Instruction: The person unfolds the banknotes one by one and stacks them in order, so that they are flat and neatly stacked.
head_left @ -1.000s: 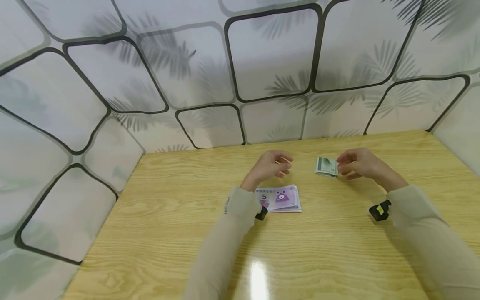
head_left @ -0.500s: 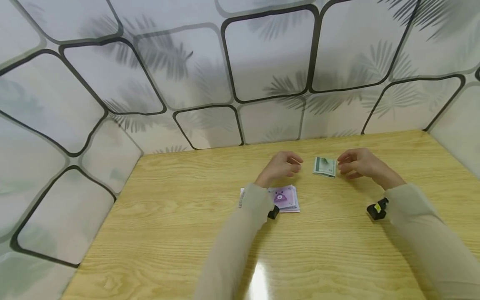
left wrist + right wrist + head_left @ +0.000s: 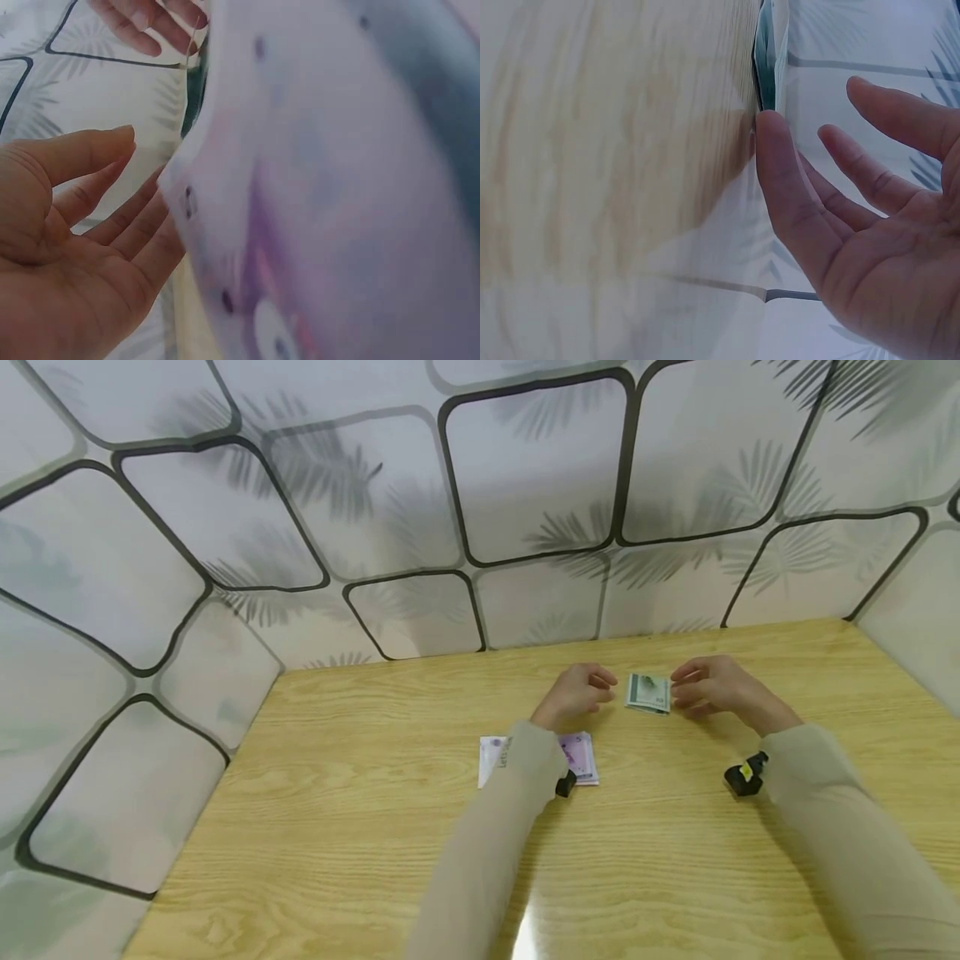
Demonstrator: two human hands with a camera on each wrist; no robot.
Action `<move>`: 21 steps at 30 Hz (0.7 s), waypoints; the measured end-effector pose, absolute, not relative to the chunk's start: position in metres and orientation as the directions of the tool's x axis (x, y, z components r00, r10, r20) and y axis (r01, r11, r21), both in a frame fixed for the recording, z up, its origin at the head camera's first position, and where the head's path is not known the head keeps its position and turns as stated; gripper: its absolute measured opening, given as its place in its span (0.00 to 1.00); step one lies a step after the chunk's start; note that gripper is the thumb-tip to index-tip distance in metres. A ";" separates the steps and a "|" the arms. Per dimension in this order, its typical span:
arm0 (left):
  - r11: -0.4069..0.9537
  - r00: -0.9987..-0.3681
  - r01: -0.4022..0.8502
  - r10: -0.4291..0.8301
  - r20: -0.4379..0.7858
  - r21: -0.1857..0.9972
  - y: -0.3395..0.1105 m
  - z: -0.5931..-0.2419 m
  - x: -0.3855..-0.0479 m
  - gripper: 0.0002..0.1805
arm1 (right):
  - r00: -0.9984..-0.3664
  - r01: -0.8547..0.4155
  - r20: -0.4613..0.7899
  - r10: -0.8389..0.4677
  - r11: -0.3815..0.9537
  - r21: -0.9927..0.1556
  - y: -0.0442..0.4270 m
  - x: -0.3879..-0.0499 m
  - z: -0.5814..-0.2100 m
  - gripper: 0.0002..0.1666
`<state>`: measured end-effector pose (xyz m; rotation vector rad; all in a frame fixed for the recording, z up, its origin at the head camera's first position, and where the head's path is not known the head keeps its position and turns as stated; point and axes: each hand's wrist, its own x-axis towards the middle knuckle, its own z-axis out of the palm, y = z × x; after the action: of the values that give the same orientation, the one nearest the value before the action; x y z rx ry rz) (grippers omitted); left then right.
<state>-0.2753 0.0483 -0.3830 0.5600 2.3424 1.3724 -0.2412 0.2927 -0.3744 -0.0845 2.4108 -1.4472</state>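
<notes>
A small stack of folded green banknotes (image 3: 648, 692) lies toward the back of the table, between my two hands. My right hand (image 3: 720, 687) is at its right edge, fingers loosely bent; in the right wrist view a fingertip (image 3: 772, 124) meets or nearly meets the green notes (image 3: 764, 67). To their left, my left hand (image 3: 577, 693) hovers a short gap away with relaxed, parted fingers and nothing in its grasp. Purple banknotes (image 3: 581, 753) lie stacked under my left forearm, partly hidden by the sleeve. They fill much of the left wrist view, blurred.
The wood-grain table (image 3: 360, 827) meets a patterned wall covering (image 3: 405, 485) at the back and left. Each wrist carries a black device, one (image 3: 745, 775) on the right and one (image 3: 566, 783) on the left.
My left hand has moved right, closer to the green banknotes, and its sleeve now covers more of the purple stack. The right hand has stayed beside the green notes.
</notes>
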 end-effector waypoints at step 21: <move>0.425 -0.884 0.117 0.456 -0.101 0.898 0.066 -0.384 -0.269 0.18 | -0.943 0.116 -0.218 -0.250 0.368 -0.922 0.283 -0.244 -0.379 0.30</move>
<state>-0.2688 0.0665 -0.3838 0.4925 2.3544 1.4443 -0.2438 0.2825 -0.3793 -0.1182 2.3125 -1.5984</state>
